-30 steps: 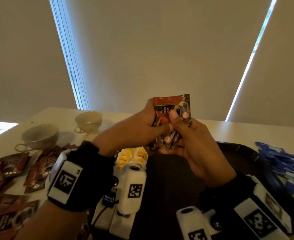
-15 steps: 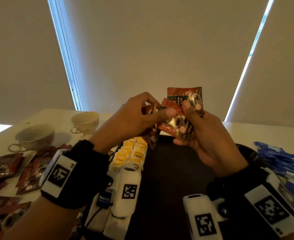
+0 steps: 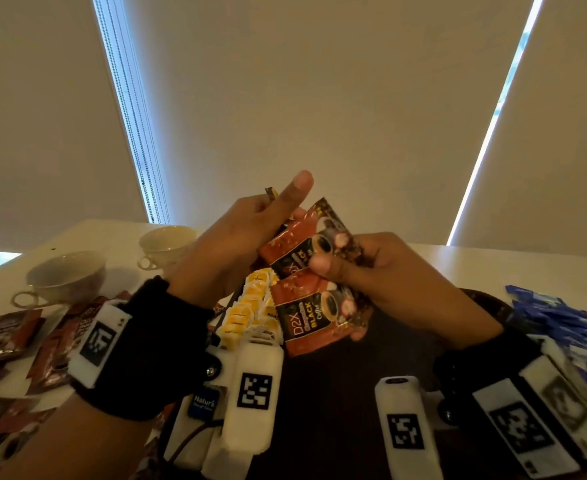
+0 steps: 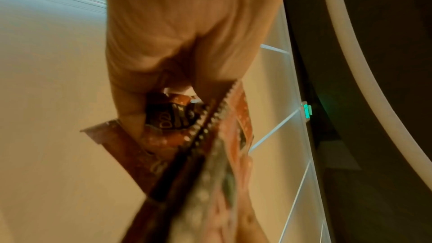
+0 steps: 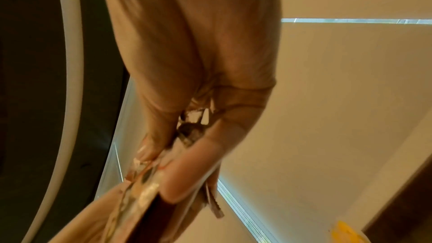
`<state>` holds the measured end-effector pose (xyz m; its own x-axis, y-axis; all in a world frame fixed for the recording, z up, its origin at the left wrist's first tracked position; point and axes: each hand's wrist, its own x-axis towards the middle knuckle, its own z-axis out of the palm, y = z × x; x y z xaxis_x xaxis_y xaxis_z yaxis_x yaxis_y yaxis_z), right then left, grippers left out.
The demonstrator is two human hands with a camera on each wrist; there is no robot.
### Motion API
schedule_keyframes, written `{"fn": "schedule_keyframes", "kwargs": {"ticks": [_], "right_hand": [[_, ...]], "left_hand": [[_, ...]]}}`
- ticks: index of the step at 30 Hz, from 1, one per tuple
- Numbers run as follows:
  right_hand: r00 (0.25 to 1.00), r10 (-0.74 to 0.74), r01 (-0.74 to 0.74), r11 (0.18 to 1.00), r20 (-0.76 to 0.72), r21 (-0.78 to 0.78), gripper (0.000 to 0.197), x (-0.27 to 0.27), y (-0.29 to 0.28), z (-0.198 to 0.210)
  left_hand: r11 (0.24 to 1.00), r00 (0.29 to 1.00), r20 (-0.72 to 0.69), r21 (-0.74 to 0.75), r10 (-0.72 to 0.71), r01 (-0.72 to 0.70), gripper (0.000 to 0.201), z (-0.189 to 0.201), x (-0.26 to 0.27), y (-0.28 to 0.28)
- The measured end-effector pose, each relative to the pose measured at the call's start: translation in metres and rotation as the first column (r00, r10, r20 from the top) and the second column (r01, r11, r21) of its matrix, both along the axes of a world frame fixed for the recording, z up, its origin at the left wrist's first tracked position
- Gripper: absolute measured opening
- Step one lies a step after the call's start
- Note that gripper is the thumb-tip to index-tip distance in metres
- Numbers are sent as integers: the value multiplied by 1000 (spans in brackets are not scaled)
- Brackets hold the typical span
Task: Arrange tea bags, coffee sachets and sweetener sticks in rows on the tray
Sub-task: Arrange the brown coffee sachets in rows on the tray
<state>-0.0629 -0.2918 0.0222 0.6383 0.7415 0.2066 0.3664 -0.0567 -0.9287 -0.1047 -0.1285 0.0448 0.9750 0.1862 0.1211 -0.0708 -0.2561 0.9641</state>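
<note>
Both hands are raised above the dark tray (image 3: 330, 382) and share a bunch of red-and-black coffee sachets (image 3: 314, 315). My right hand (image 3: 351, 268) pinches the fanned sachets with thumb on top and fingers behind. My left hand (image 3: 250, 237) grips more sachets (image 4: 173, 117) in its curled fingers, thumb sticking up. In the right wrist view the right hand's thumb presses a sachet edge (image 5: 140, 178). Yellow tea bags (image 3: 250, 306) lie in rows on the tray's left side, partly hidden by the left wrist.
Loose coffee sachets (image 3: 5, 334) lie scattered on the white table at the left. Two cream cups (image 3: 67, 275) (image 3: 167, 244) stand behind them. A pile of blue sweetener sticks (image 3: 562, 320) lies at the right of the tray.
The sachets have been fanned apart: one now hangs lower from my right hand. My left thumb has lifted off and points up. Both hands sit slightly higher than a second ago.
</note>
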Motion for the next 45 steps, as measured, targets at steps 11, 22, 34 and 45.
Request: {"fn": "schedule_keyframes", "kwargs": {"ticks": [11, 22, 34, 45], "right_hand": [[976, -190, 206, 966, -109, 158, 24, 7, -7, 0], [896, -392, 426, 891, -208, 154, 21, 15, -11, -4], [938, -272, 308, 939, -214, 155, 35, 15, -8, -7], [975, -193, 207, 969, -106, 136, 12, 11, -6, -6]], "left_hand": [[993, 986, 121, -26, 117, -114, 68, -7, 7, -5], [980, 981, 194, 193, 13, -51, 41, -7, 5, -8], [972, 980, 113, 187, -163, 140, 26, 2, 2, 10], [972, 976, 212, 237, -54, 2, 18, -6, 7, 0]]}}
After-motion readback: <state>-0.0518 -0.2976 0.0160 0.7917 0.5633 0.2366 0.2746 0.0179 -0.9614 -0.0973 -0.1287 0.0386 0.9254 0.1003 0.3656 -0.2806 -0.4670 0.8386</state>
